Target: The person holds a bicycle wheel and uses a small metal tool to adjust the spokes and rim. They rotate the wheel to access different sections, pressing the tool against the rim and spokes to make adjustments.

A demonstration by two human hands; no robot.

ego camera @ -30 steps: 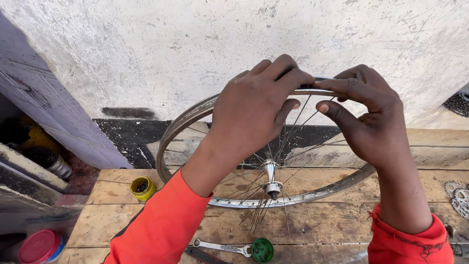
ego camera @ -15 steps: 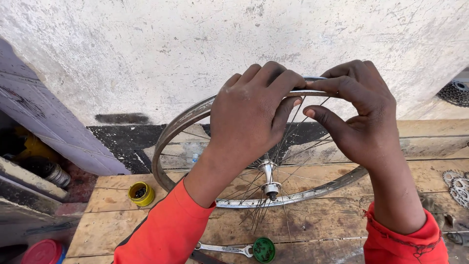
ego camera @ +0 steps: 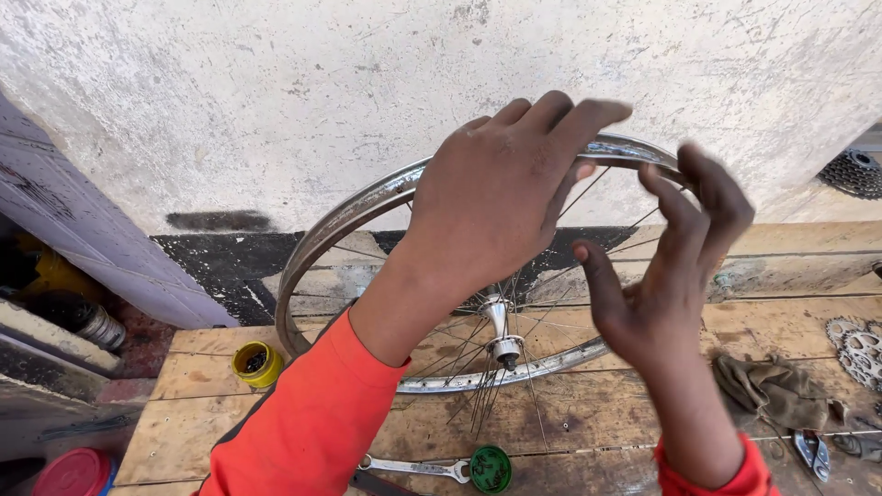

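Note:
A bare metal bicycle wheel [ego camera: 340,230] stands on edge on a wooden platform, its spokes running to a silver hub [ego camera: 501,335]. My left hand [ego camera: 501,197] rests on the top of the rim, fingers curled over it. My right hand [ego camera: 666,276] hovers just right of the rim's top with fingers spread, apart from the metal and holding nothing. Both arms wear orange-red sleeves.
On the wooden platform [ego camera: 230,404] lie a small yellow pot [ego camera: 256,364], a wrench [ego camera: 413,467] with a green lid [ego camera: 490,468] by it, an olive rag [ego camera: 776,390] and a sprocket [ego camera: 859,349]. A white plastered wall stands behind. A red lid [ego camera: 69,473] sits lower left.
My right hand has let go of the rim and opened, moving a little down and right. My left hand stays on the rim's top.

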